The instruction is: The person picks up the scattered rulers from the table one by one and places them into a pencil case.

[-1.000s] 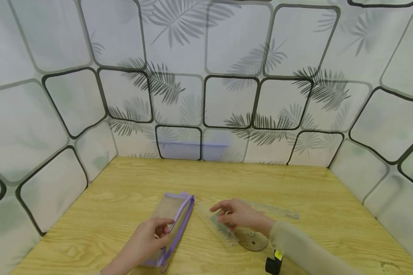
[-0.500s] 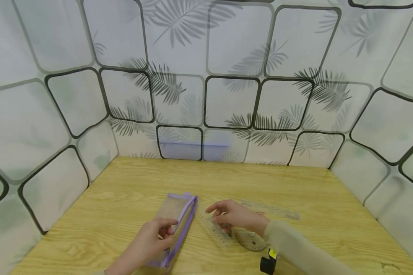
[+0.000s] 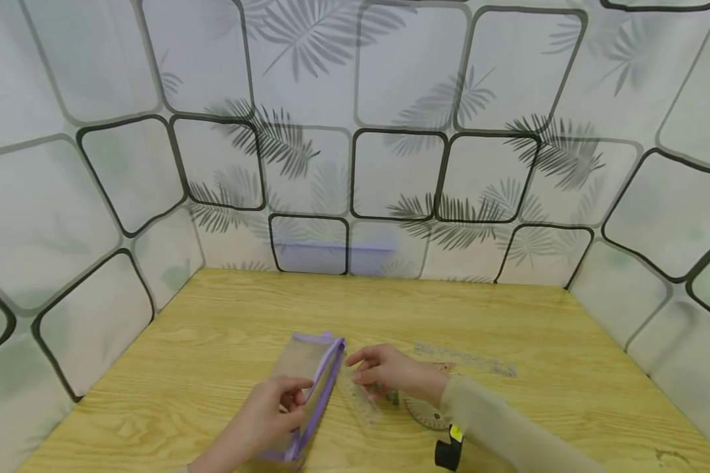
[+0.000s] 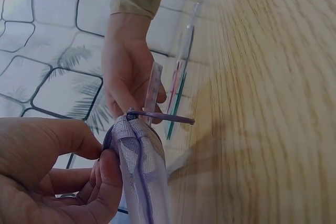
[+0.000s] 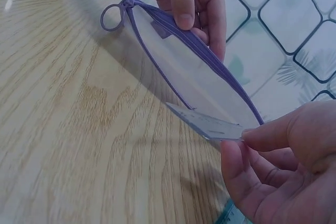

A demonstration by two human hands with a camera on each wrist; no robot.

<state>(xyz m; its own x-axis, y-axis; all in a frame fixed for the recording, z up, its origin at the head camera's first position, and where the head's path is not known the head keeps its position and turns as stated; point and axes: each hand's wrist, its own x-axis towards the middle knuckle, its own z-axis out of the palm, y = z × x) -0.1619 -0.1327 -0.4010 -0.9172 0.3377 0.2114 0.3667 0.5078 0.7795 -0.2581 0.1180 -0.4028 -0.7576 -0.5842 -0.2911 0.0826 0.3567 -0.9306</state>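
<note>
Clear plastic piece (image 5: 207, 123) pinched by right hand (image 3: 390, 372); just carried leftward, gap narrowed to open purple pouch (image 3: 304, 358). Pouch rim pinched by left hand (image 3: 270, 408), nearer counter's (image 3: 160, 368) left edge than right.

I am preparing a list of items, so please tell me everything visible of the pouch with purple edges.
The pouch is long, with pale, translucent, mesh-looking sides and purple edging. Its purple zip is open, with a ring-shaped pull at the near end. It sits slantwise on the wooden table, mouth towards the right grip. The left grip pinches its rim; whether the clear ruler touches it is unclear.
</note>
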